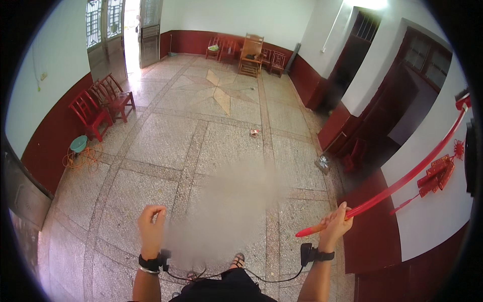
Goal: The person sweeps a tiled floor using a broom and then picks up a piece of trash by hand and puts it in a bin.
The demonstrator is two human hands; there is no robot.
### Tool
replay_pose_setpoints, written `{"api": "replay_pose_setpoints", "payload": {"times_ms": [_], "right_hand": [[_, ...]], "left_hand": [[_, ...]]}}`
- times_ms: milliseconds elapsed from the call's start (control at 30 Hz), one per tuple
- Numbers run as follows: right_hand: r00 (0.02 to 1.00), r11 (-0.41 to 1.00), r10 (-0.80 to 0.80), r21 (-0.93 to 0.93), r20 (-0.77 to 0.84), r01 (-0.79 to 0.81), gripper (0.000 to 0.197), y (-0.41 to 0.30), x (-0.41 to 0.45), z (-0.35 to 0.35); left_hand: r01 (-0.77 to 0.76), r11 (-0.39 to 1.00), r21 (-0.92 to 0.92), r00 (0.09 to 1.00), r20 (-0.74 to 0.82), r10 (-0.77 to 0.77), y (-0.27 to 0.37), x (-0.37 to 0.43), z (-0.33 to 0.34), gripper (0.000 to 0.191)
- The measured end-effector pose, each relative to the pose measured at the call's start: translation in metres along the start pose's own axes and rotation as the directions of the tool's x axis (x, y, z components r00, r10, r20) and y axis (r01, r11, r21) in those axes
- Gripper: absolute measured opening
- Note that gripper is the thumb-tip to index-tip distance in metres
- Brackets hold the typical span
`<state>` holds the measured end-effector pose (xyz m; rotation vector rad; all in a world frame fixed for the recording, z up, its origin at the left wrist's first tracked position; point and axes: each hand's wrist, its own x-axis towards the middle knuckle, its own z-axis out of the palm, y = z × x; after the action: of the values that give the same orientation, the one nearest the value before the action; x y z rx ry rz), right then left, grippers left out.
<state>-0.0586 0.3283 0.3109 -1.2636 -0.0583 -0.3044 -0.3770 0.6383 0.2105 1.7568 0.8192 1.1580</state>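
Observation:
My right hand (336,226) is closed around the lower end of a long red pole (400,185). An orange section and a red tip stick out below the grip. The pole rises to the upper right, where its red head with dark bristles (463,100), like a broom's, appears close to the white wall. My left hand (152,228) is raised at the lower left, fingers curled towards the thumb, with nothing visible in it. Both wrists wear black straps with small devices, joined to cables. A blurred grey patch hides part of the floor between my hands.
Red wooden chairs (90,115) line the left wall, beside a green basin (79,144) and tangled orange cord (81,160). A small red-and-white packet (254,133) lies on the floor. A long-handled dustpan (323,165) stands near the right doorway. Red firecracker ornaments (437,173) hang at right.

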Motion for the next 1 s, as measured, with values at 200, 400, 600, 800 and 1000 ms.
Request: {"api": "replay_pose_setpoints", "payload": {"times_ms": [200,400,600,800,1000], "right_hand": [[0.994,0.998,-0.024,0.068,0.103,0.017,0.022,0.021,0.09,0.01],[0.97,0.983,0.177,0.017,0.165,-0.183,0.025,0.08,0.126,0.053],[0.795,0.83,0.532,0.008,0.291,-0.558,0.029,0.162,0.144,0.127],[0.606,0.655,0.711,-0.025,0.357,-0.755,0.028,0.239,0.167,0.227],[0.067,-0.06,0.81,0.195,0.582,-0.979,0.032,0.321,0.193,0.326]], "left_hand": [[0.097,0.985,-0.14,0.995,0.011,-0.097,0.002,0.024,0.101,0.007],[0.095,0.987,-0.128,0.995,-0.032,-0.1,0.01,0.057,0.159,0.008],[0.087,0.989,-0.123,0.989,-0.106,-0.101,-0.041,0.123,0.175,0.009],[0.113,0.99,-0.081,0.975,-0.182,-0.126,-0.118,0.219,0.167,0.009],[0.114,0.993,-0.011,0.981,-0.158,-0.114,-0.147,0.346,0.177,0.011]]}}
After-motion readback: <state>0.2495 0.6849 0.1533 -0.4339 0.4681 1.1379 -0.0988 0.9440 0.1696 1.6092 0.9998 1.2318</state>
